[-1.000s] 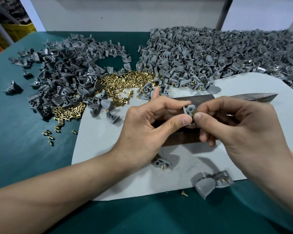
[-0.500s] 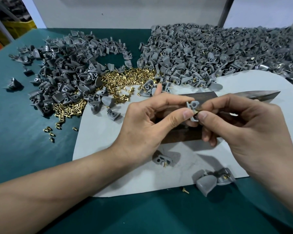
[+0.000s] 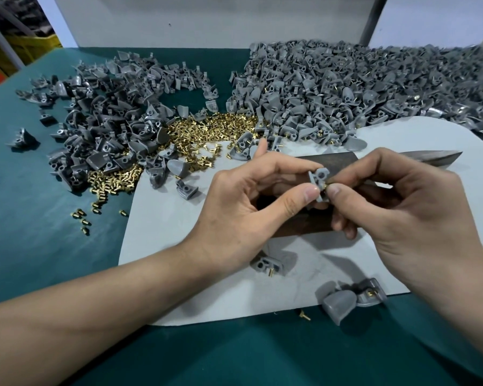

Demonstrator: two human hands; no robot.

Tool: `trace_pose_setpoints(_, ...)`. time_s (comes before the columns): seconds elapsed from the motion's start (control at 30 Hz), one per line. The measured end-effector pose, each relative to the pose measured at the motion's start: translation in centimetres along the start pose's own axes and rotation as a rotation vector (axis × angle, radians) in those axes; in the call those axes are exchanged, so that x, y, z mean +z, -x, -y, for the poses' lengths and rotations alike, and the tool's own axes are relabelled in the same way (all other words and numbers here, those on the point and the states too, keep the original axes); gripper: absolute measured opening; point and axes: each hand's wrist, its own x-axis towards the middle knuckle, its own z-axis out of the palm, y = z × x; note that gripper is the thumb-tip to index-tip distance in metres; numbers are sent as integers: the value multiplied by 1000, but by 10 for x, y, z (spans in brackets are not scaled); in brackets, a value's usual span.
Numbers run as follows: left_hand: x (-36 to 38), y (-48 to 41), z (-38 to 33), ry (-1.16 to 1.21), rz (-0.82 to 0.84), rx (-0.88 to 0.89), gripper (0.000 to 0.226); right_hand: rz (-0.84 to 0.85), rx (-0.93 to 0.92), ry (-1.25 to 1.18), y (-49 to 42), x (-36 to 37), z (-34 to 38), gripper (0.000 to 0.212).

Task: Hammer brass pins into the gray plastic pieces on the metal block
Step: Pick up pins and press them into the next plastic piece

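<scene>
Gray plastic piece is up in the air, pinched by my left hand over the metal block. My right hand pinches a brass pin against its side. The pin is tiny, so I think it could slip and fall if I tilt it. Loose pins lie farther back on the tabletop.

The left hand and right hand are bare with short, trimmed nails, and the left forearm and right forearm behind them are bare as far as they show.
</scene>
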Motion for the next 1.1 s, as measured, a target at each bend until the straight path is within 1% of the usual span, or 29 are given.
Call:
trace_pose_setpoints(0.17, 1, 1, 2, -9, 2, 11, 20, 3, 33, -44, 0, -2, 1, 11)
trace_pose_setpoints(0.3, 0, 3, 1, 93, -31, -25, 20, 6, 77, -99, 0, -4, -1, 13)
trace_pose_setpoints(0.4, 0, 2, 1, 70, -22, -18, 21, 16, 87, -131, -1, -5, -2, 10)
trace_pose_setpoints(0.5, 1, 1, 1, -3, -2, 16, 20, 26, 97, -146, -1, -5, -2, 13)
trace_pose_setpoints(0.63, 0, 1, 1, -10, 13, 40, 22, 30, 100, -137, -2, -5, -3, 14)
trace_pose_setpoints(0.8, 0, 1, 1, -38, 7, 28, 20, 30, 102, -123, -1, -4, 0, 14)
trace_pose_setpoints(0.97, 1, 0, -1, -48, 25, 11, 21, 23, 75, -64, -1, -5, 1, 10)
trace_pose_setpoints(1.1, 2, 0, -3, -64, 22, 12, 22, 27, 39, 1, -1, -5, 3, 13)
